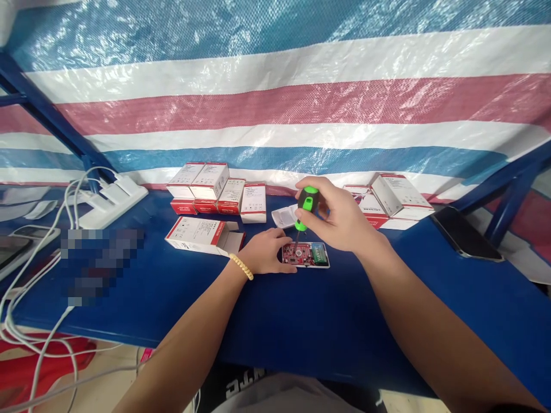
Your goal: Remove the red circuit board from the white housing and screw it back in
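A red circuit board (306, 254) with a green terminal block lies in a white casing on the blue table (301, 321). My left hand (267, 250), with a yellow bead bracelet at the wrist, presses on the board's left end, fingers curled against it. My right hand (334, 215) grips a green-and-black screwdriver (305, 207) held upright, its tip resting on the board. A white cover piece (284, 215) lies just behind the board.
An open white-and-red box (201, 234) lies left of my left hand. Several more such boxes (215, 189) stand at the back, and others (394, 198) at the right. A dark phone (467, 234) lies at the right. A white power strip (112, 201) with cables lies at the left.
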The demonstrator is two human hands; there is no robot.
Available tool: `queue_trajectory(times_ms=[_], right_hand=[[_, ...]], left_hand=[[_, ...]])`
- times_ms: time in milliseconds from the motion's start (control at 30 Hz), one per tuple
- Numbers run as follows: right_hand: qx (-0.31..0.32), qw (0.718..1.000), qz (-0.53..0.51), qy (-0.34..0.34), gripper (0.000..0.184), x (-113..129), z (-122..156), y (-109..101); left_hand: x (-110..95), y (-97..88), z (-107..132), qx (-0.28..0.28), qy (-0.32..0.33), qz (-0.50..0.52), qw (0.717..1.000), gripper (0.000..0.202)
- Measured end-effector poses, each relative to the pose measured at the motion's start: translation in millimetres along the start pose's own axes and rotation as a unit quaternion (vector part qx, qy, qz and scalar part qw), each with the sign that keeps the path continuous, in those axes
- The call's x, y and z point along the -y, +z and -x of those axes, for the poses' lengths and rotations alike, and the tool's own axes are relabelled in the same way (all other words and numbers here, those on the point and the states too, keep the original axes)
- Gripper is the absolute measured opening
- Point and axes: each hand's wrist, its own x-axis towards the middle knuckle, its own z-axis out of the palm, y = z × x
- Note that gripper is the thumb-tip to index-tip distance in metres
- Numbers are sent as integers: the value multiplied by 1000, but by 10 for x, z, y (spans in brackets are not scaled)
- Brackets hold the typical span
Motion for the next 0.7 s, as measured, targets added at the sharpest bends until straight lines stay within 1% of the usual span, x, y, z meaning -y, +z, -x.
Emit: queue_trajectory(times_ms=[133,200,267,333,367,433,500,567,633,700], right_hand=[[-102,992,76,2,18,8,-23,4],[-151,984,93,11,17,-6,-25,9],[-169,982,86,13,16,-18,-23,-6],[-149,987,50,13,14,-22,-17,-55],[-124,992,19,16,14,-23,-12,-90],[-53,996,-61,29,18,-28,4,-170],[23,989,-139,51,25,-46,25,-237],[69,978,-187,70,30,-75,41,-264],[67,976,-191,79,29,-99,42,-239],[36,985,-156,66,25,-102,27,-177]], left_hand=[[-75,80,-38,-19,23,-5,1000,70],[-98,103,-42,-24,24,-4,999,69],[-102,114,-41,-27,21,2,999,69],[-94,116,-40,-29,18,8,999,70],[-88,115,-41,-29,17,9,999,71],[-78,110,-45,-27,18,13,999,71],[-75,105,-49,-26,18,16,999,72],[-78,101,-51,-27,15,16,999,72],[-83,98,-51,-31,12,11,999,72],[-84,94,-49,-37,8,2,999,71]])
